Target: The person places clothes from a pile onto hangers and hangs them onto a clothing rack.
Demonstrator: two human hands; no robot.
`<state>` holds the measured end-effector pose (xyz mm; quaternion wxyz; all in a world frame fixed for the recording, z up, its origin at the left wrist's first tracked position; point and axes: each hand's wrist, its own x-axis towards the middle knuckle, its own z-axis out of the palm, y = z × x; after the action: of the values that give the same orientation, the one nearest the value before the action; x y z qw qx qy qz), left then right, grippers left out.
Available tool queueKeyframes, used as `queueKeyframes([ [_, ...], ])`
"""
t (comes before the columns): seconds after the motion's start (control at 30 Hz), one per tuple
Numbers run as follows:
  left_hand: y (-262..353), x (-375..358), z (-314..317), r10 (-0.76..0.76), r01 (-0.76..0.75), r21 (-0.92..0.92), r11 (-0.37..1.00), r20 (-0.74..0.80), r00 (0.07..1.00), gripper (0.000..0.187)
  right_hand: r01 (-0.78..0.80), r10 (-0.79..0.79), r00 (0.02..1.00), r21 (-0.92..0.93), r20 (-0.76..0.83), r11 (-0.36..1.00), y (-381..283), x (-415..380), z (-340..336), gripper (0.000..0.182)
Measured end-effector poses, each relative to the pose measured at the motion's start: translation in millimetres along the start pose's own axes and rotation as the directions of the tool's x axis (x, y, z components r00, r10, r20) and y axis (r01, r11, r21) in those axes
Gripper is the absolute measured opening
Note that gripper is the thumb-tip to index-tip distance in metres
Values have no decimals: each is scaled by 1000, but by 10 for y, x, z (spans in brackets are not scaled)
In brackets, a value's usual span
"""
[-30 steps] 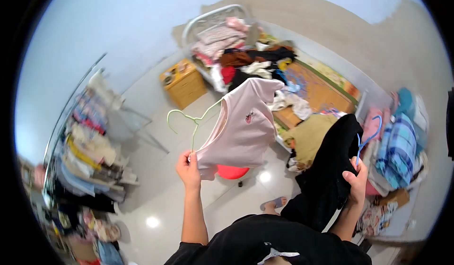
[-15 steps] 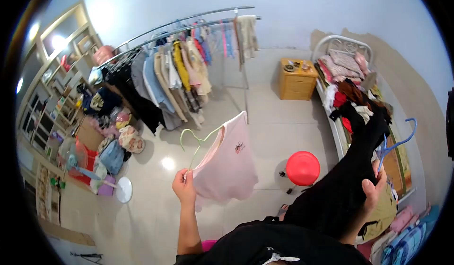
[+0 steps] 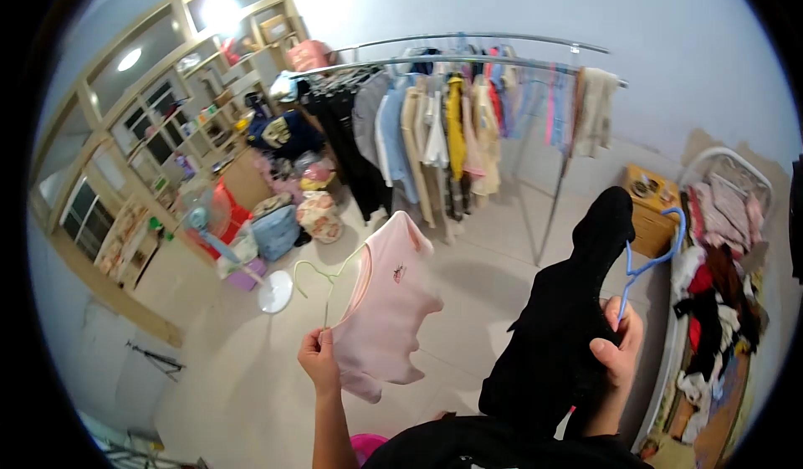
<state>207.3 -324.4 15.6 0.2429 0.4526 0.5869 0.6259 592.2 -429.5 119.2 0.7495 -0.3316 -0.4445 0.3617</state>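
My left hand (image 3: 319, 358) is closed on the lower edge of a pale green hanger (image 3: 328, 278) and the neckline of a pink top (image 3: 389, 302). The top hangs tilted to the right of the hand, with a small dark and red motif on its front. On the right, my right hand (image 3: 617, 348) grips a blue hanger (image 3: 637, 270) that carries a black garment (image 3: 560, 310). Its fingers wrap the hanger's end and the cloth, and the thumb lies across the front. The black garment hangs down toward my body and hides part of the floor.
Ahead stands a metal clothes rack (image 3: 468, 59) full of hung garments. A wooden nightstand (image 3: 648, 233) and a bed (image 3: 682, 318) heaped with clothes are on the right. A fan (image 3: 201, 216), bags (image 3: 276, 228) and shelves fill the left.
My view has turned left, so the rack and bed appear farther right. Both garments are still held; the black one is now raised more upright. The red stool is no longer visible.
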Motion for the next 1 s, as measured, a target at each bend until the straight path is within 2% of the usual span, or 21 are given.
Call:
queueKeyframes([
  [0.13,19,246,-131,-20,33,79,996,-158,987,9,-163,179,954,-85,240,983,691,603,206,36],
  [0.23,-190,342,-302,-65,82,46,996,-282,957,9,-300,278,874,-8,398,954,1119,1020,554,34],
  [0.37,-477,618,-553,-104,133,44,990,-410,906,9,-351,315,788,-34,529,936,1728,1540,1159,31],
  [0.4,-572,735,-607,-102,135,47,990,-431,897,9,-352,315,777,-39,544,935,1867,1641,1332,31],
  [0.47,-769,992,-714,-97,157,98,983,-451,887,9,-492,407,724,3,557,871,2128,1818,1694,31],
  [0.53,-878,1427,-819,-83,169,142,975,-474,877,9,-456,380,713,-22,589,890,2452,2063,2138,26],
  [0.6,-949,1741,-922,-91,283,322,903,-500,861,9,-531,490,737,-51,467,846,2727,2280,2554,23],
  [0.63,-962,1848,-970,-116,309,307,900,-514,850,9,-554,515,741,-40,432,831,2724,2389,2833,25],
  [0.67,-982,2026,-1006,-83,247,264,932,-509,857,10,-551,514,732,-57,447,833,2865,2528,3018,25],
  [0.7,-1015,2195,-1038,-44,181,224,958,-505,862,10,-545,479,744,8,466,839,3021,2650,3180,26],
  [0.73,-1074,2336,-1069,-58,196,219,956,-516,854,10,-547,454,755,72,474,834,3135,2738,3333,26],
  [0.8,-1186,2648,-1129,-88,228,169,959,-587,805,12,-553,472,760,64,446,831,3291,2913,3616,26],
  [0.83,-1132,2807,-1094,-157,271,104,957,-601,784,13,-542,457,746,42,484,839,3363,3023,3712,25],
  [0.87,-1198,2954,-1100,-171,294,114,949,-595,785,13,-533,446,730,23,519,846,3427,3114,3796,24],
  [0.93,-1418,3303,-1059,-48,177,153,972,-611,790,14,-562,457,737,76,498,823,3598,3281,4034,23],
  [1.0,-1506,3673,-967,-54,167,131,977,-606,794,14,-574,461,754,128,468,809,3851,3495,4213,24],
])
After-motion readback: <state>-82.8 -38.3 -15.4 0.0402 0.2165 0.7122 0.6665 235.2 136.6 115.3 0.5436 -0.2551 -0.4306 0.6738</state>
